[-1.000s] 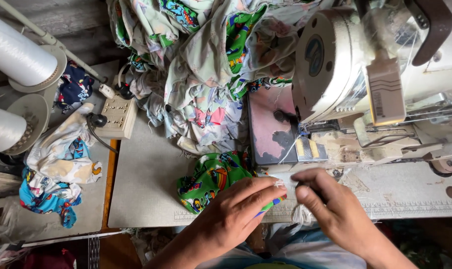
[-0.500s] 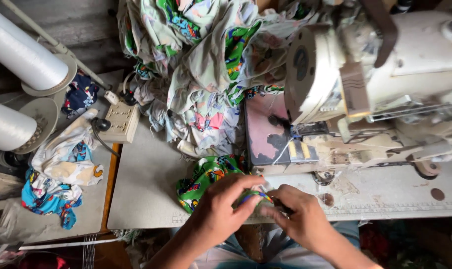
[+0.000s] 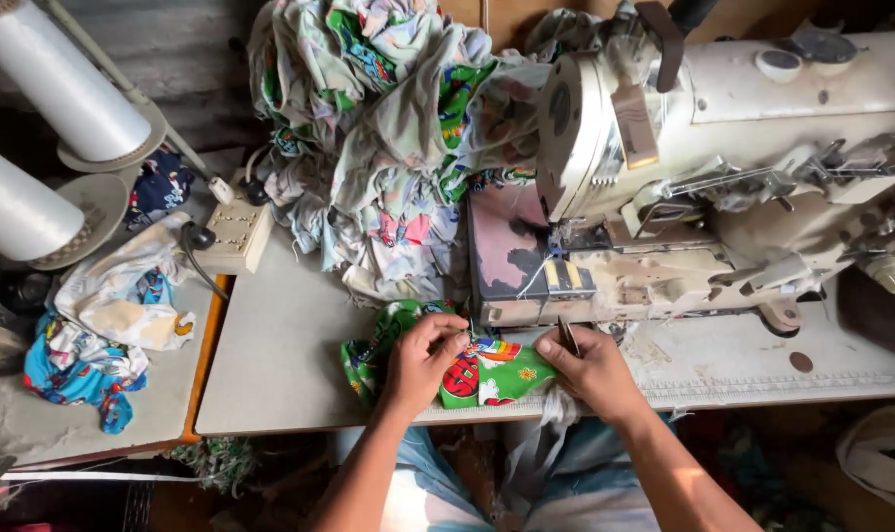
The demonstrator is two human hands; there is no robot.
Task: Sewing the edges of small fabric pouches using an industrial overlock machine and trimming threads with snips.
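A small green printed fabric piece [image 3: 492,372] lies at the front edge of the sewing table [image 3: 290,355], just before the needle area of a cream industrial sewing machine [image 3: 723,177]. My left hand [image 3: 423,360] pinches the left part of this fabric. My right hand [image 3: 593,369] rests on the fabric's right end and grips a small thin metal tool [image 3: 569,335], probably thread snips, pointing toward the machine.
A big heap of printed cloth pieces [image 3: 388,138] is piled behind the work spot. Two white thread cones [image 3: 63,89] stand at far left above loose cloth scraps [image 3: 103,335]. A beige switch box [image 3: 233,236] with cables sits left of the heap.
The hands have shifted up onto the table with the green fabric and spread apart. The view has tilted, bringing the machine more to the right.
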